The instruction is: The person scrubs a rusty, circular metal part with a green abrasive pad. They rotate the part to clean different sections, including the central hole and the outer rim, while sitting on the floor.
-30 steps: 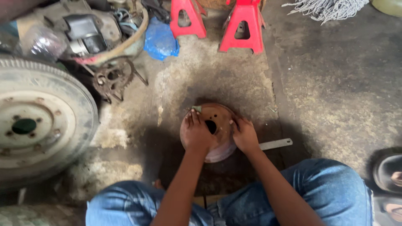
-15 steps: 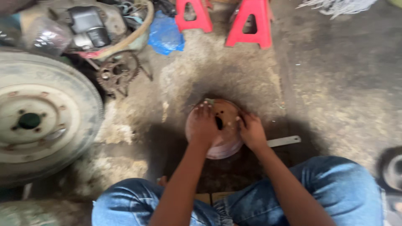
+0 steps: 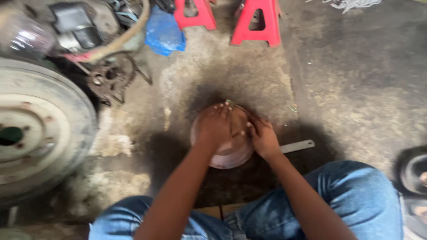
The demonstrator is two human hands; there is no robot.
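Note:
A rusty round brake drum (image 3: 227,153) lies on the oily concrete floor between my knees. My left hand (image 3: 214,125) lies flat over its top, fingers reaching toward the far rim and covering the centre hole. My right hand (image 3: 263,138) grips the drum's right edge. Both forearms come up from the bottom of the view over my blue jeans (image 3: 356,195). A flat metal tool (image 3: 297,146) lies on the floor just right of my right hand. The picture is motion-blurred.
A large tyre on a pale wheel (image 3: 31,133) fills the left side. Behind it are a rusty sprocket (image 3: 109,78), a heap of parts (image 3: 80,26) and a blue bag (image 3: 164,32). Two red stands (image 3: 255,22) are at the top. A sandalled foot (image 3: 416,173) is at right.
My left hand has slid from the drum's left rim onto its top, covering the centre hole. The right hand stays on the right edge. The view has moved closer and tilted.

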